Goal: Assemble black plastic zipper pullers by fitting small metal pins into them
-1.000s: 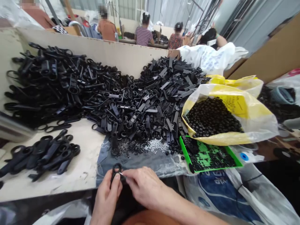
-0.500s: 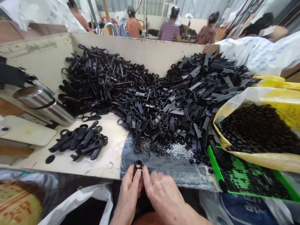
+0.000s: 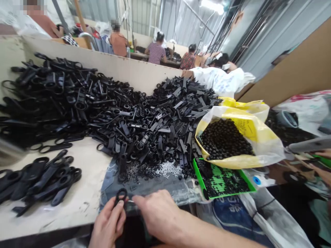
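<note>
My left hand pinches a black plastic part with a ring-shaped end near the front edge of the table; the fingers hide its lower portion. Just to the right, my right hand is closed, and a thin silvery pin shows at its fingertips, pointing toward the ring part. Beyond both hands, a dark cloth carries a heap of small silvery pins and a patch of duller small metal pieces.
Heaped black plastic parts cover the table's back. Ring-ended pieces lie at left. On the right are a yellow-and-white bag of black beads and a green tray of small black pieces. Several people sit beyond the partition.
The view has swung to the right. My right hand has drawn away from the ring part, leaving a small gap with the pin showing, while my left hand keeps its hold.
</note>
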The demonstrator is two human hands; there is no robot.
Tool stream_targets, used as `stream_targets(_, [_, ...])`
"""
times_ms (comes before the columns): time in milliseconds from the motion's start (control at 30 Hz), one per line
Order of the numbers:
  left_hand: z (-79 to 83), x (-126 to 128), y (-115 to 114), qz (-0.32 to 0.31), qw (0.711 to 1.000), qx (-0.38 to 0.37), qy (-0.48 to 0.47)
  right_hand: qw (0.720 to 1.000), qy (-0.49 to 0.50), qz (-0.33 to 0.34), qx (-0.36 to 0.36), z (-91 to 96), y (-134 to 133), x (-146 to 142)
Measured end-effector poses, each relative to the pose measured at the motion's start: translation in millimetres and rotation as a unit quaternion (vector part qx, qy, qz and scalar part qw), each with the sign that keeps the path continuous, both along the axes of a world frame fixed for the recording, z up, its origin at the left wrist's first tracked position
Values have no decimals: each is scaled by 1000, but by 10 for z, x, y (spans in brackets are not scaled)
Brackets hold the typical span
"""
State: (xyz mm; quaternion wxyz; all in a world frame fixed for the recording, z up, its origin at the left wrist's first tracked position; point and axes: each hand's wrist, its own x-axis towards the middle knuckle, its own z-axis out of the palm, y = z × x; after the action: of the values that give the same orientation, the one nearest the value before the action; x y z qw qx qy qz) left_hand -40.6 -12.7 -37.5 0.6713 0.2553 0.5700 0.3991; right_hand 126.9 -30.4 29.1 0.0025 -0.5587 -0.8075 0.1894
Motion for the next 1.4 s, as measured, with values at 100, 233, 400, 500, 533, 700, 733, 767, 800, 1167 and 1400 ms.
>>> stream_targets(100, [81, -88, 91, 20, 998, 44, 27, 981, 146, -130, 16, 94, -1, 468])
stream_targets(233, [214, 21, 117, -17, 998, 53, 41, 950, 168, -243, 98, 126, 430, 1034])
stream_targets(400, [354, 318, 85, -62, 997, 46, -8, 945, 115, -263, 154, 107, 1219, 1246])
stream_targets(500, [401, 326, 113, -71, 994, 15, -76, 952, 105, -244, 151, 50, 1466, 1181])
stream_targets(533, [410, 303, 127, -76, 993, 4, -95, 953, 108, -240, 149, 32, 1506, 1165])
stream_targets(700, [449, 183, 149, -59, 990, -32, -123, 942, 171, -254, 140, 50, 1441, 1289])
stream_targets(733, [458, 172, 144, -54, 991, -33, -120, 935, 190, -263, 144, 72, 1362, 1325])
stream_targets(767, [468, 166, 137, -52, 991, -31, -118, 925, 217, -274, 147, 93, 1257, 1344])
stream_targets(800, [477, 164, 129, -50, 991, -27, -119, 917, 241, -282, 149, 108, 1127, 1334])
stream_targets(1167, [467, 338, 15, 29, 985, 79, -148, 651, 634, -399, -119, -334, 5, -41])
stream_targets(1400, [427, 316, -52, -13, 990, 112, -87, 634, 660, -389, -109, -500, -62, -243])
